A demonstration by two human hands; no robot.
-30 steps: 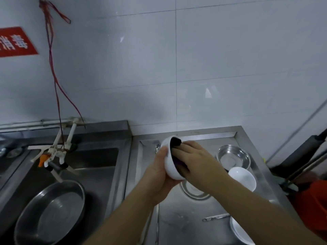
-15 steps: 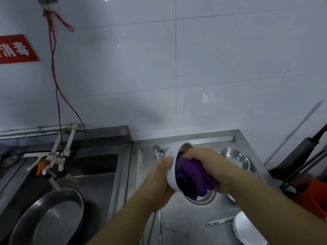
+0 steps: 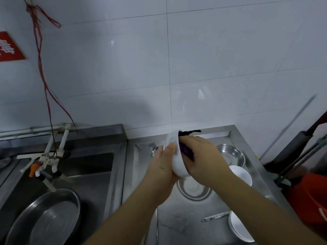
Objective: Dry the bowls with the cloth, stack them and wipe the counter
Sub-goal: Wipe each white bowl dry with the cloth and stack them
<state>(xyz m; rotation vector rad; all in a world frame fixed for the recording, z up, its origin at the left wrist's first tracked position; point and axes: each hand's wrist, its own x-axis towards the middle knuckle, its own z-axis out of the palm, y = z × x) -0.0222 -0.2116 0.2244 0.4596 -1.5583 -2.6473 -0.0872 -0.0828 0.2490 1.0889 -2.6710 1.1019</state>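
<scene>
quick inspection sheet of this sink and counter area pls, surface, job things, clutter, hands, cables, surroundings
surface: steel counter right of the sink; looks smeared.
job's things: white bowl held tilted on its side above the counter, purple cloth pushed inside it; two steel bowls and two more white bowls lie unstacked on the counter.
clutter: small metal strip on the counter; large steel basin in the sink.
grippers: left hand grips the bowl from outside; right hand presses the cloth in.
cables: red cord hangs down the wall to the tap.
surroundings: white tiled wall, red sign, red bucket at right.
</scene>
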